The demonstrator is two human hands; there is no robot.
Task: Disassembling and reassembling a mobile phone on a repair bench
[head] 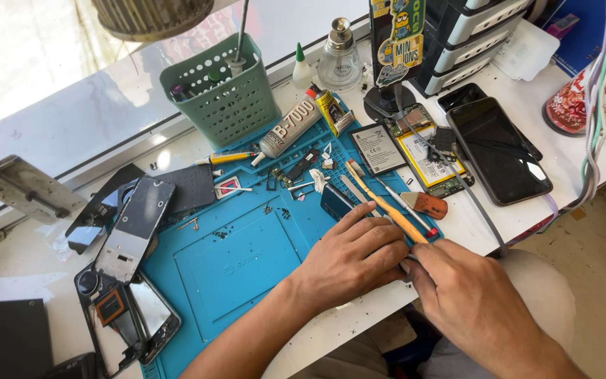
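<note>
We see blue work mat (233,267) at worktop's near edge: rubbery, matt, speckled with dust. Our left hand (352,256) and right hand (468,295) close on tool with orange handle (394,214): smooth plastic look. Black phone (499,151) toward right edge: glossy glass, reflecting. Green basket (222,95) toward far edge: perforated matt plastic. Glass bottle (339,60): clear, shiny, metal cap. Glue tube (289,130): dull silvery metal look. Worktop (471,224): white, smooth, grubby.
</note>
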